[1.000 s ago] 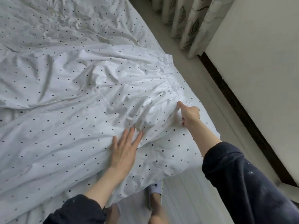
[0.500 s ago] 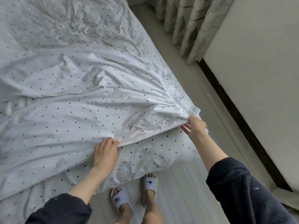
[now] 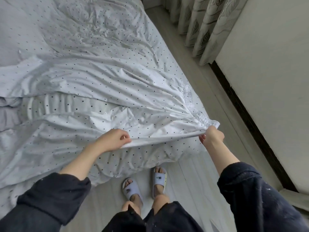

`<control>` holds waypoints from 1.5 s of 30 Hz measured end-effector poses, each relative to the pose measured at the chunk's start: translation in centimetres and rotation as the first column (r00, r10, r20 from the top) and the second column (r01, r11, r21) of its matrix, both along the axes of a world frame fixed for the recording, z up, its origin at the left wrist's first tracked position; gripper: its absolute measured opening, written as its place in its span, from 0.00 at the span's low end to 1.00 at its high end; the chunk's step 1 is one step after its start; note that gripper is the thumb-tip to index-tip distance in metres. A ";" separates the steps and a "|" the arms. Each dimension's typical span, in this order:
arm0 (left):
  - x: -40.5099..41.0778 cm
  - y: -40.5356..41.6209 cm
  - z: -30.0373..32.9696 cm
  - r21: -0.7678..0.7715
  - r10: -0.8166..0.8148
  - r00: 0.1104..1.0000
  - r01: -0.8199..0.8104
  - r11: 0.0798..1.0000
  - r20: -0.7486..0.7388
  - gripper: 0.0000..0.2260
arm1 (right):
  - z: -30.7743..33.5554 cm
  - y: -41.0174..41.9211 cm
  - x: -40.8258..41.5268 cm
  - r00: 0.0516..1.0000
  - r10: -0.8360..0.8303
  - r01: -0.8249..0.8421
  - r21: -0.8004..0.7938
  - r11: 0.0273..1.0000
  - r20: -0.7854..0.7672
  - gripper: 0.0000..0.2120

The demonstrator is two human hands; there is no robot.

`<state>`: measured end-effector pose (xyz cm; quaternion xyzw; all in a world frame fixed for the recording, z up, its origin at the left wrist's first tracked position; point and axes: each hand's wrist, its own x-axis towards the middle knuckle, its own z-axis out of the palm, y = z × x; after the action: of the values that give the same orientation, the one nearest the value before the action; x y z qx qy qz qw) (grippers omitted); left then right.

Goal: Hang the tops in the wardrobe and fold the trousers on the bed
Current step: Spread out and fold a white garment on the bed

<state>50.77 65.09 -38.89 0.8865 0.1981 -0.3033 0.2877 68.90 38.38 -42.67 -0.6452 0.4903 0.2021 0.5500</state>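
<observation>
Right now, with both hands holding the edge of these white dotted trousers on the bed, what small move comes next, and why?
Probably carry the pinched edge away from you, over the far half. The left hand and right hand already hold the near edge of the white black-dotted trousers lifted off the dotted bed sheet, elastic waistband at the right.

Soft, even daylight fills the head view, cool and slightly grey in tone; no glare or blown-out patch shows; shadows are faint, gathering only in the creases of the dotted white trousers (image 3: 117, 97) and under their lifted edge, with a deeper dark strip along the base of the wall (image 3: 267, 72); the wide lens bows straight lines near the borders, so the curtain (image 3: 205, 27) leans outward; fine detail looks soft and smeared, most of all on the dark sleeves (image 3: 250, 198) at the bottom edge.
</observation>
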 end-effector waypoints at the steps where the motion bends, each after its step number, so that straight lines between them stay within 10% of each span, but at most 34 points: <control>1: 0.2 0.6 0.7 0.019 0.048 0.997 -0.049 0.999 0.053 0.06 | 0.7 0.4 0.1 0.999 0.032 -0.032 0.016 0.999 0.015 0.10; 13: 8.3 11.1 5.1 0.058 0.313 0.786 -0.404 0.913 0.534 0.06 | 5.2 9.1 6.9 0.966 0.159 -0.197 0.179 0.964 0.204 0.08; 29: 28.4 23.5 -7.3 0.131 0.214 0.891 -0.287 0.949 0.401 0.06 | -5.2 18.8 18.6 0.948 0.311 -0.281 -0.287 0.916 0.067 0.11; 32: 29.0 23.5 -8.5 0.149 0.196 0.907 -0.267 0.952 0.372 0.05 | -6.0 20.2 17.2 0.795 0.592 -0.466 -0.496 0.733 0.128 0.11; 38: 28.4 22.1 -9.3 0.205 0.123 0.920 -0.211 0.956 0.371 0.07 | -9.2 24.4 13.4 0.117 0.992 -0.791 -0.609 0.065 -0.047 0.25; 41: 26.0 22.6 -8.4 0.280 0.131 0.925 -0.240 0.929 0.357 0.11 | -10.9 24.1 13.8 0.038 0.991 -0.866 -0.500 -0.031 -0.127 0.29; 45: 21.3 23.9 -6.9 0.356 0.172 0.911 -0.313 0.881 0.374 0.13 | -10.3 25.5 14.4 0.139 0.986 -0.878 -0.473 0.077 -0.097 0.26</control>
<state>72.08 89.03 -45.80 0.9326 0.3165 -0.0626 0.1615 83.31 63.90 -52.95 -0.9262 -0.0864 0.3140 0.1899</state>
